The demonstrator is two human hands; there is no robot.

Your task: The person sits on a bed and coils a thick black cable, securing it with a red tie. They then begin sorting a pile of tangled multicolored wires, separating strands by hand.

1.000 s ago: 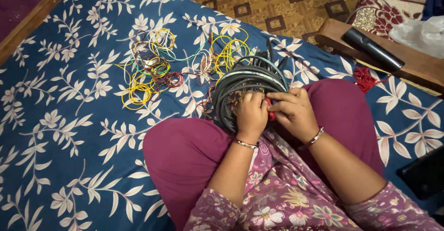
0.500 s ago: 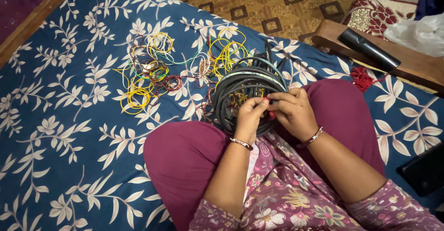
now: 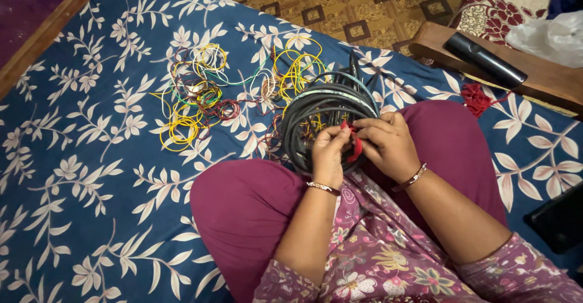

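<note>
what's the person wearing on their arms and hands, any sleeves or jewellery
Both forearms are bare. The left hand has a thin metallic bracelet at the wrist, and the right hand has a similar bracelet. Sleeves of a purple-pink floral print end near the elbows. No rings are clear enough to tell.

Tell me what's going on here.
A person sits on a blue floral sheet with a coil of dark cable at their knees. The left hand and right hand meet at the coil, pinching a short red strip between them. Loose loops of coloured wire lie on the sheet beyond.
</note>
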